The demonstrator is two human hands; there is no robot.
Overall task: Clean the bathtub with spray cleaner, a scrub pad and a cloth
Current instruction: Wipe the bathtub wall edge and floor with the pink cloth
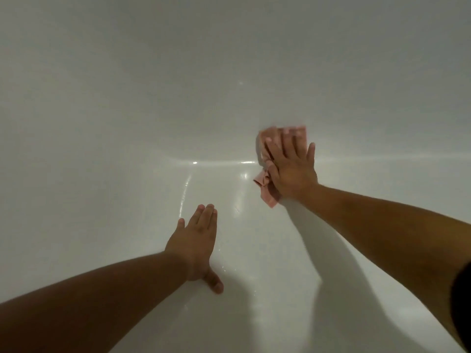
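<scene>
White bathtub (127, 98): your right hand (290, 171) presses a pink cloth (269, 193) under straight fingers; your left hand (193, 245) rests flat, fingers straight

Mostly hidden: the pink cloth (266, 192)
The right hand (290, 169) covers much of it; its fingertips (290, 131) blur, and both forearms (382, 220) run out of view.

Cloth (270, 151) under right hand (293, 171), on bathtub (127, 98) wall.
</scene>
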